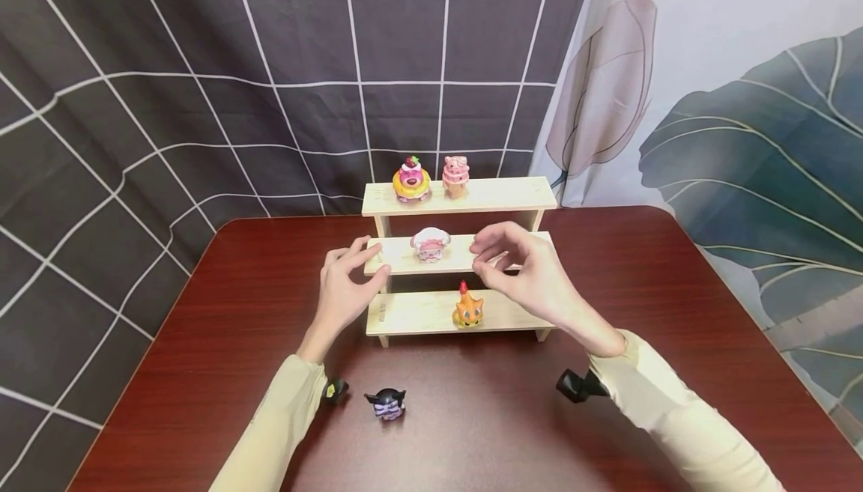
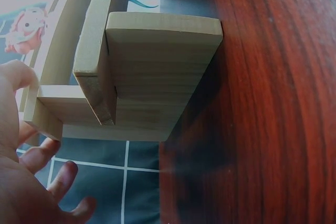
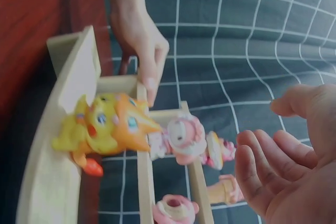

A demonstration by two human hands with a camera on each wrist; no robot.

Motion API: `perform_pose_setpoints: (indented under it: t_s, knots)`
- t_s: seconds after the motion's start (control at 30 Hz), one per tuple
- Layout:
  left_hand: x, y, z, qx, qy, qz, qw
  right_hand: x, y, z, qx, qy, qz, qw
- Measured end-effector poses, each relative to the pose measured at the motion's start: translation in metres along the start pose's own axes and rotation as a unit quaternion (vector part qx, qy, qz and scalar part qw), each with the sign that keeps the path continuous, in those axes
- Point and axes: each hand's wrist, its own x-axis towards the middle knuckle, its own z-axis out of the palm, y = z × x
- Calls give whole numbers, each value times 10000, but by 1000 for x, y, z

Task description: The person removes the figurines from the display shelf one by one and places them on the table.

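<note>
Head view: a wooden shelf (image 1: 411, 314) on a desk (image 1: 236, 312) is gripped at its middle tier by the left hand (image 1: 339, 290); the right hand (image 1: 536, 278), empty, fingers loose, is held near a pink toy (image 3: 185, 214).

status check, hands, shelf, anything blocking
Left hand grips wooden shelf at middle tier. Right hand empty. Shelf upright. Orange figurine below, apparently not blocking.

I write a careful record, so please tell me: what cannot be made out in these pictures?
Right wrist view: one pink figure, partly cut off by the bottom edge.
Head view: the face of the black figure, too small.
Head view: part of the middle shelf, hidden by the right hand.
Left wrist view: part of the left hand, cut off by the left edge.
</note>
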Motion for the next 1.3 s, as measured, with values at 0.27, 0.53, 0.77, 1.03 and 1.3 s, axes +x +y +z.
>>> perform_pose_setpoints:
  t_s: [0.27, 0.53, 0.77, 1.03, 1.3]
  knots:
    - [0, -1, 1, 29, 12, 26, 10000, 19, 10, -10, -249, 276, 171, 9992]
    - [2, -2, 2, -23, 100, 159, 9998, 35, 20, -16, -228, 414, 477, 9977]
    - [1, -2, 2, -10, 85, 109, 9999, 48, 29, -17, -260, 497, 497, 9972]
    - [1, -4, 2, -2, 112, 128, 9999, 64, 40, -17, -320, 583, 524, 9964]
    - [0, -3, 2, -15, 130, 168, 9998, 75, 48, -14, -425, 708, 571, 9949]
